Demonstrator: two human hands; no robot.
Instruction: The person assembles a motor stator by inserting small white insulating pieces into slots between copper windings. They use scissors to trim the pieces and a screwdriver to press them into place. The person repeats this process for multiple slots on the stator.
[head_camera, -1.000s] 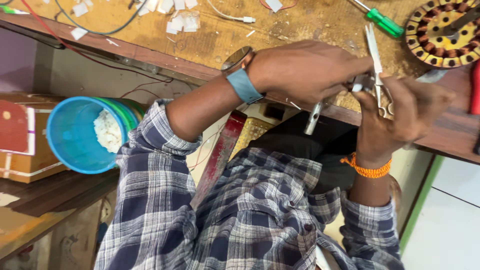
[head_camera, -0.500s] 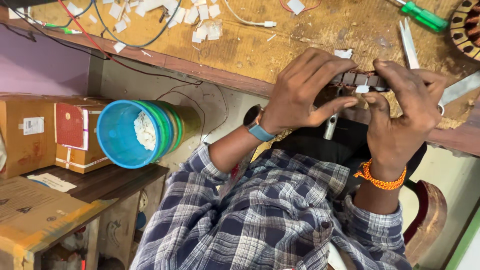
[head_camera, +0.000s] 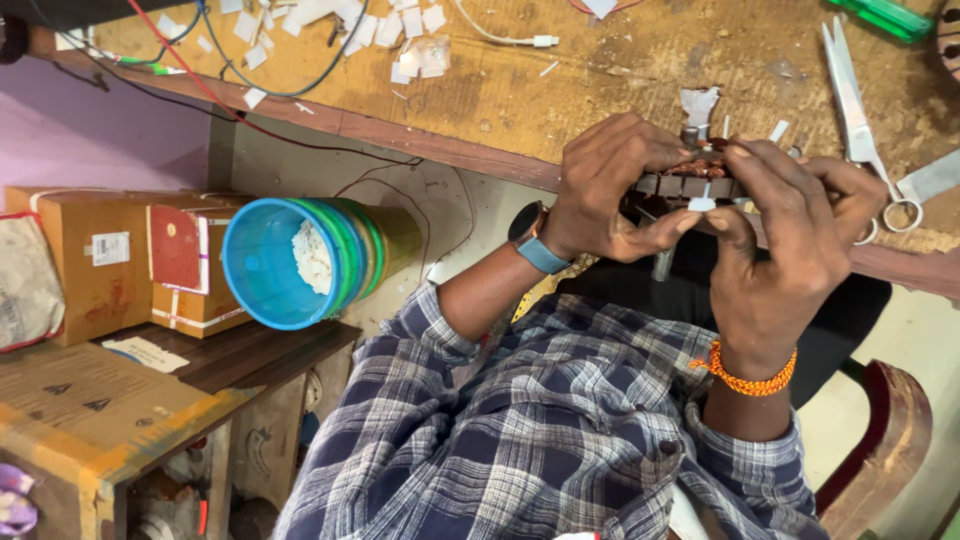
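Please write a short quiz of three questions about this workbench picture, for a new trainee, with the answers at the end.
1. True or false: both hands grip the dark slotted metal motor core with copper windings.
2. Which wrist wears the orange beaded band?
A. left
B. right
3. What lies on the wooden workbench just beside the right hand?

Key:
1. True; the left hand and the right hand hold it from opposite sides.
2. B; the left wrist carries a watch with a blue strap.
3. A pair of steel scissors.
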